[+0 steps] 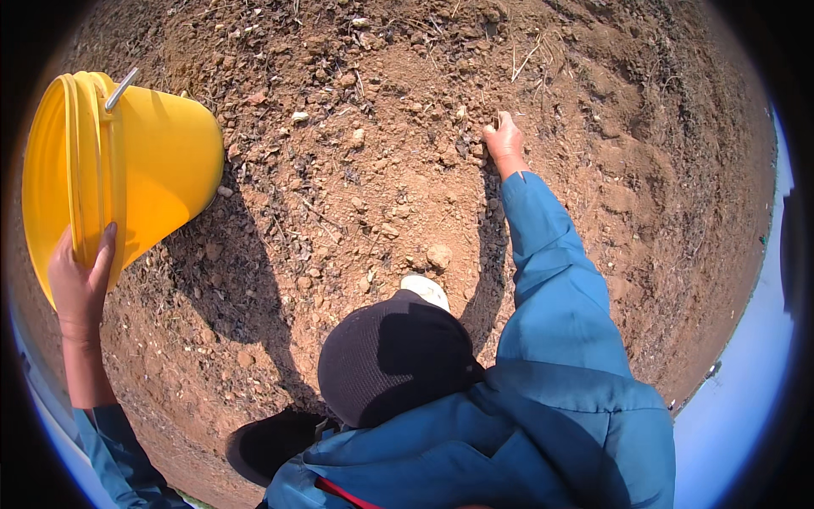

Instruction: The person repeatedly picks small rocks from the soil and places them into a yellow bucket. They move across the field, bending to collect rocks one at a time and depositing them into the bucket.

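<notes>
My left hand (82, 280) grips the rim of a yellow plastic bucket (168, 146) at the left, thumb outside the wall. The bucket is tilted, its mouth facing left, and its contents cannot be seen. A metal handle end (121, 89) shows at its upper side. My right hand (503, 137) reaches down to the soil at upper centre-right, its fingers drawn together; whether something small is between the fingertips cannot be told. A pale peanut pod (299, 117) lies on the soil between the bucket and my right hand, and another pale pod (360, 22) lies farther up.
Dry brown soil (407, 184) with clods, dead leaves and straw spreads all around. A larger clod (439, 256) sits just ahead of a pale shoe tip (425, 289). Dry stalks (526, 62) lie beyond my right hand. My dark-clad knee (397, 359) is at the lower centre.
</notes>
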Demonstrator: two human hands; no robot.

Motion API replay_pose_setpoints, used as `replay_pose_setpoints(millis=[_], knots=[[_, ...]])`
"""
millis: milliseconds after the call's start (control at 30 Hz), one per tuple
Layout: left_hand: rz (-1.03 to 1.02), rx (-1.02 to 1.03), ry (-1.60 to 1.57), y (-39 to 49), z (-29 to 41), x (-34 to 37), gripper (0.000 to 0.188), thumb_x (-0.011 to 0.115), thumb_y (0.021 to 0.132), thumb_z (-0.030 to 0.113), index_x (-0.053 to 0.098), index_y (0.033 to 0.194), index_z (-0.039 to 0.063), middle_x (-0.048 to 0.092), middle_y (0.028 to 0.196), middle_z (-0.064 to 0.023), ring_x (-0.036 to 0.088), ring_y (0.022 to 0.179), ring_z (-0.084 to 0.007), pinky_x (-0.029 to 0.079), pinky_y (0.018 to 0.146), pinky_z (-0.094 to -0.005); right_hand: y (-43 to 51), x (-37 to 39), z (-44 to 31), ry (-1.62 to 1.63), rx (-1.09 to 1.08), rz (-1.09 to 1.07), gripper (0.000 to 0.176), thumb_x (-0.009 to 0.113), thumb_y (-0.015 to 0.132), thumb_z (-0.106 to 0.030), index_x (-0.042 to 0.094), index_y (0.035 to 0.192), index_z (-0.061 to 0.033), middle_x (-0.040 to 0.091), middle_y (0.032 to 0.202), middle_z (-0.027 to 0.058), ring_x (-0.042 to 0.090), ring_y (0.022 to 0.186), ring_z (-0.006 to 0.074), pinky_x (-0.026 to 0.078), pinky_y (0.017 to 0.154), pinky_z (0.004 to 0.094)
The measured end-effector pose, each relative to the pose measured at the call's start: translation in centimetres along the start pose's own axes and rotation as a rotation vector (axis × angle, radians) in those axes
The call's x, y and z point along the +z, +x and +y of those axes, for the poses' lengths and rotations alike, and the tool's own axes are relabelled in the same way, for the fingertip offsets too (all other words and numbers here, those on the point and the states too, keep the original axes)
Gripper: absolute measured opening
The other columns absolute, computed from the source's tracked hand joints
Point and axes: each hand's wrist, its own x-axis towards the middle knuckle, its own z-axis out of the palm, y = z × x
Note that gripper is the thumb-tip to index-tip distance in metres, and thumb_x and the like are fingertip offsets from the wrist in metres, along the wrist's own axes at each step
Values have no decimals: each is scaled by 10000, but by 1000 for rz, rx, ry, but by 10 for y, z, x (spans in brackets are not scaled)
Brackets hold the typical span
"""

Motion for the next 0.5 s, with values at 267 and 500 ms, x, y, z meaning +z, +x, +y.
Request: replay_pose_setpoints(millis=[267,500], knots=[[17,37,52,0,6,-1,232,625,818,195,591,866,-30,593,743,-156,571,669,-277,446,645,-324,-2,14,-23,41,-489,35,307,599,775,-184,603,1082,-181,615,868,161,614,795,334,499,707,433],[60,39,80,-1,11,-2,242,646,777,218,614,845,-13,609,766,-156,591,705,-314,463,657,-346,-4,7,-49,158,-77,-109,157,563,830,-187,541,936,-73,619,747,111,621,640,254,497,561,383]])
